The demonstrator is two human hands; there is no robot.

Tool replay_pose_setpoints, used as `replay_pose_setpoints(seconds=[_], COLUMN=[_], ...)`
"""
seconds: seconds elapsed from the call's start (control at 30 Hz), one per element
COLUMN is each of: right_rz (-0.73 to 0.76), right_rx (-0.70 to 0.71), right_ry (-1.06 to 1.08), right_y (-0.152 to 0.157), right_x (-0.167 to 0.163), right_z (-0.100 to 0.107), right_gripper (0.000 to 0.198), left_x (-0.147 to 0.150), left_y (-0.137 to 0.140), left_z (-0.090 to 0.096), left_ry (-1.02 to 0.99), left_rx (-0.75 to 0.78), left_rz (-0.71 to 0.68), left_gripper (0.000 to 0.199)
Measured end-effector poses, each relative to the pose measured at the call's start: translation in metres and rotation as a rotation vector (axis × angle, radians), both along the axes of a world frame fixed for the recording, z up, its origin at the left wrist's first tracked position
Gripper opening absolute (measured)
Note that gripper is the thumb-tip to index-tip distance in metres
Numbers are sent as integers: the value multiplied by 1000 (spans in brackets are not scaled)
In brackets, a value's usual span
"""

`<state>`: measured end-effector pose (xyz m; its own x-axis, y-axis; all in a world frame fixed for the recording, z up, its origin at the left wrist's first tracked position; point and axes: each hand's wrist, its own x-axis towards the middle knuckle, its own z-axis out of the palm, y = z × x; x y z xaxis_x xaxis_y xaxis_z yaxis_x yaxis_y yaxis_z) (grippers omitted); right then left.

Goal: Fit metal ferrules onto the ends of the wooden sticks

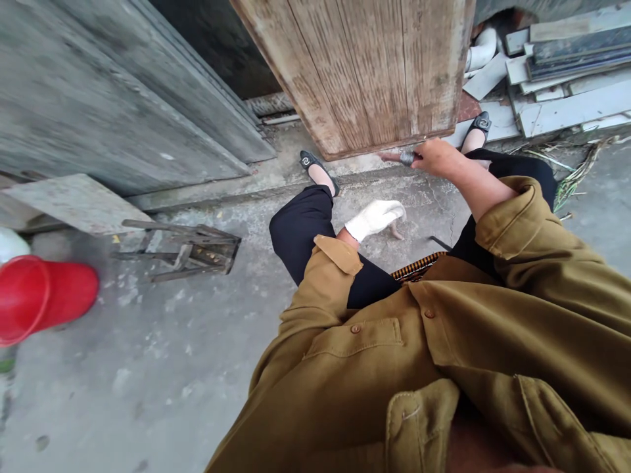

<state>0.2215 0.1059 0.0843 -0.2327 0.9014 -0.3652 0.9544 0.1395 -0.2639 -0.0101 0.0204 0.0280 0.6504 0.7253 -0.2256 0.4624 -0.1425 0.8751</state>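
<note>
My left hand (375, 218), in a white glove, hangs low between my knees above the concrete. Its fingers are curled together, and a small brownish tip shows just below them; I cannot tell what it is. My right hand (436, 157) is bare and closed, close to the bottom edge of a weathered wooden door panel (374, 79). From it a thin reddish-brown piece points left, with a grey wire-like coil (407, 158) around it. Whether that piece is a handle or a stretched finger is unclear.
A small wooden stool (207, 249) lies tipped on the concrete at left, near a red bucket (64, 295). Stacked boards (572, 98) and a white pipe elbow (482, 51) are at upper right. A woven seat (419, 266) shows under me. Dry stalks (582, 171) lie at right.
</note>
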Motion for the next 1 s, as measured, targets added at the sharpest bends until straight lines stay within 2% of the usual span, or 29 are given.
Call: replay_pose_setpoints(seconds=[0.07, 0.13, 0.2, 0.27, 0.33, 0.4, 0.53, 0.63, 0.73, 0.8, 0.87, 1.0], right_rz=[72, 149, 222, 285, 355, 436, 558, 484, 247, 123, 76, 153], right_rx=[-36, -91, -157, -297, -484, -633, -751, -657, -391, -247, -178, -148], right_ry=[-156, -214, -224, -214, -184, -128, 151, 444, 570, 545, 477, 212], right_y=[-4, -8, -13, -16, -20, -23, -24, -19, -12, -9, -8, -11], right_x=[-8, -12, -14, -14, -15, -15, -11, -1, 8, 8, 3, -14], right_z=[-5, -8, -10, -9, -7, -3, 10, 20, 23, 21, 19, 10], right_gripper=[41, 42, 36, 25, 17, 17, 18, 25, 29, 29, 29, 31], left_x=[-3, -7, -12, -17, -22, -25, -25, -20, -12, -5, 2, 9], left_y=[1, 5, 9, 12, 16, 18, 23, 26, 24, 19, 11, -2], left_z=[1, 1, 0, -1, -3, -5, -12, -17, -17, -13, -7, 5], left_ry=[-16, -25, -9, 41, 96, 126, 109, 112, 102, 50, 4, -11], left_rx=[24, 69, 136, 208, 259, 282, 267, 221, 147, 86, 29, 17], left_rz=[4, 21, 56, 105, 153, 203, 305, 378, 339, 242, 155, 92], left_gripper=[28, 29, 28, 26, 25, 25, 24, 27, 29, 28, 27, 23])
